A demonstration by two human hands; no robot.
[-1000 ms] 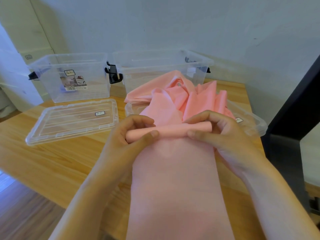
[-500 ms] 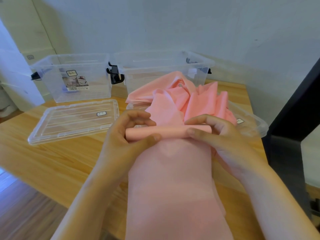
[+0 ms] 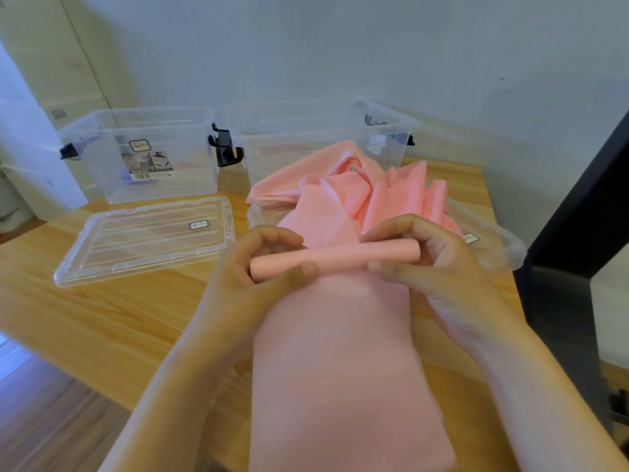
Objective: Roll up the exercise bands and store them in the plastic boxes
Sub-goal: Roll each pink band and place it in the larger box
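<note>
Wooden table [image 3: 112,321] pushed up against a pale wall [image 3: 340,46], brown plank floor [image 3: 41,420] below, and a dark post [image 3: 578,206] off to the right. Pretty plain room tbh.

At the back of the table two clear plastic boxes sit side by side with no lids on. The left box [image 3: 194,172] has a paper label [image 3: 148,165] on its front and something purple inside that I can't make out. The right box [image 3: 289,151] is just beside it, with black latches [image 3: 226,148] between the two. One clear lid [image 3: 143,240] lies flat in front of the left box. A second lid [image 3: 497,247] lies in front of the right box, mostly buried.

What's burying it is the pink exercise band [image 3: 340,369]. The far part is bunched in a loose heap on that second lid, touching the front of the right box. The near part stretches flat back toward the person.

Between heap and flat part the band is wound into a tight roll [image 3: 340,255] lying crosswise. The left hand [image 3: 252,270] grips the roll's left end, fingers curled over the top, thumb on the near side. The right hand [image 3: 435,267] grips the right end the same way. Can't tell if the roll touches the table or is held just off it.
</note>
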